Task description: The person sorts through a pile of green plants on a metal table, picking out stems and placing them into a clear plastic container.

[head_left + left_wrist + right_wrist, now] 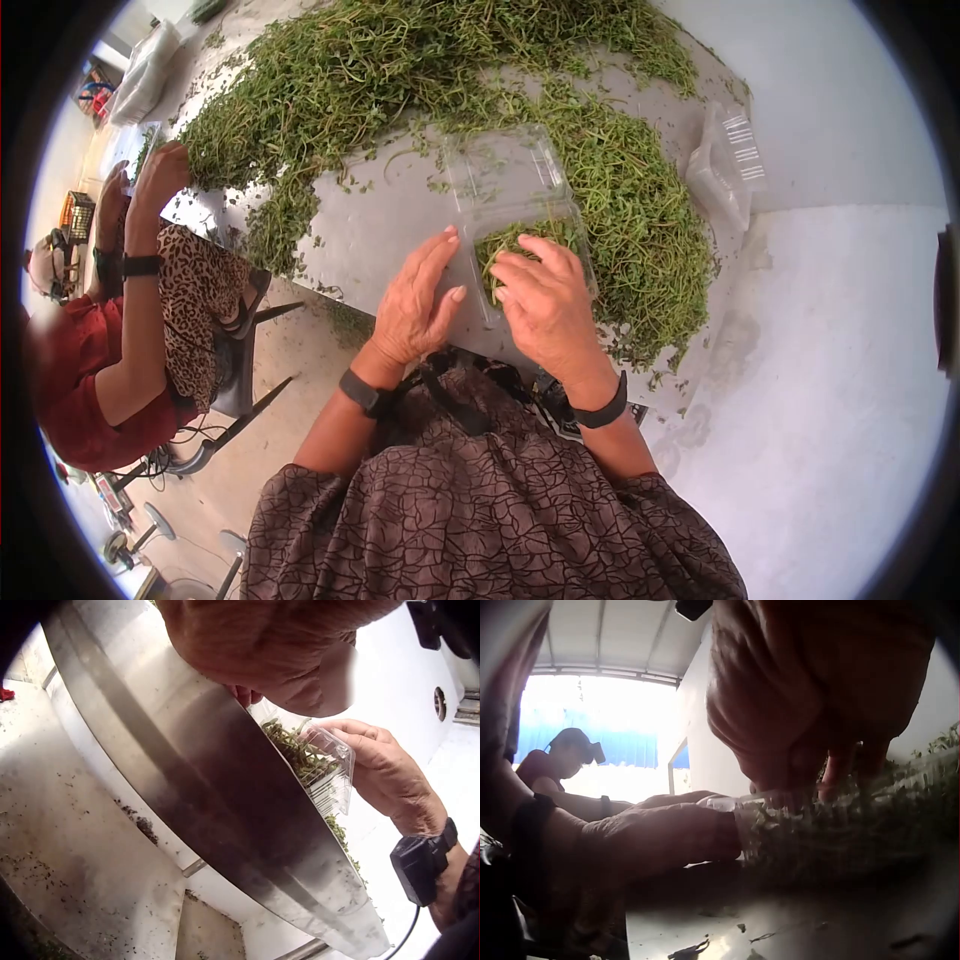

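A clear plastic clamshell box [483, 300] sits on the metal table in the head view, its lid [510, 172] folded back on the far side. Inside lie green leafy stems [490, 250]. My right hand [545, 300] reaches over the box from the right, fingers bent down onto the greens. Along the box's left side rests my left hand [412, 305], fingers extended with the tips near its wall. In the right wrist view, the right fingers [840, 769] dip past the box's rim, and the left hand [660, 832] lies against the near end.
A large heap of the same greens [380, 70] spreads across the table's back and right side. Another clear box [722, 170] stands at the right edge. At left, a person in a red top [110, 400] sits at the same table. A filled plastic bag [148, 72] lies farther back.
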`<move>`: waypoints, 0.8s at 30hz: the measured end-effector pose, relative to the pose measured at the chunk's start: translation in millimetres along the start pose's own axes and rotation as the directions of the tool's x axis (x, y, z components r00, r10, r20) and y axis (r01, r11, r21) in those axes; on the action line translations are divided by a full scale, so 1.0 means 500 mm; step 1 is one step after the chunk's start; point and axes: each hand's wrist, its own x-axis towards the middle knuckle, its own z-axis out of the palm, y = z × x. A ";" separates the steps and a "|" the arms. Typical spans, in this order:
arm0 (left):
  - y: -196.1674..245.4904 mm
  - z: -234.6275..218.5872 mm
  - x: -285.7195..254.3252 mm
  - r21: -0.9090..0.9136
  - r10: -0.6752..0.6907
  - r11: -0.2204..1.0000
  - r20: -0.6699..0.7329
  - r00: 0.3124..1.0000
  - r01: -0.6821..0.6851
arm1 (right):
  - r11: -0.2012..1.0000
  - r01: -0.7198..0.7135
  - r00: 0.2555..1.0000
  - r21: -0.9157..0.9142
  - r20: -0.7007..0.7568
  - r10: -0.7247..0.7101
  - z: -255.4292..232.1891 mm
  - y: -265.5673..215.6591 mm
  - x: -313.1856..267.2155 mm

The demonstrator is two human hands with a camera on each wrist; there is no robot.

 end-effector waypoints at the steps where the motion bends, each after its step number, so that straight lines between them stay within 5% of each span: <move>1: 0.000 0.001 0.000 0.001 -0.001 1.000 0.009 1.000 0.001 | 1.000 0.023 1.000 0.001 0.018 -0.023 0.007 0.002 0.000; 24: 0.001 -0.002 0.003 0.005 0.053 0.999 0.040 0.998 -0.053 | 0.997 0.075 0.997 -0.020 0.018 -0.075 0.014 -0.008 0.034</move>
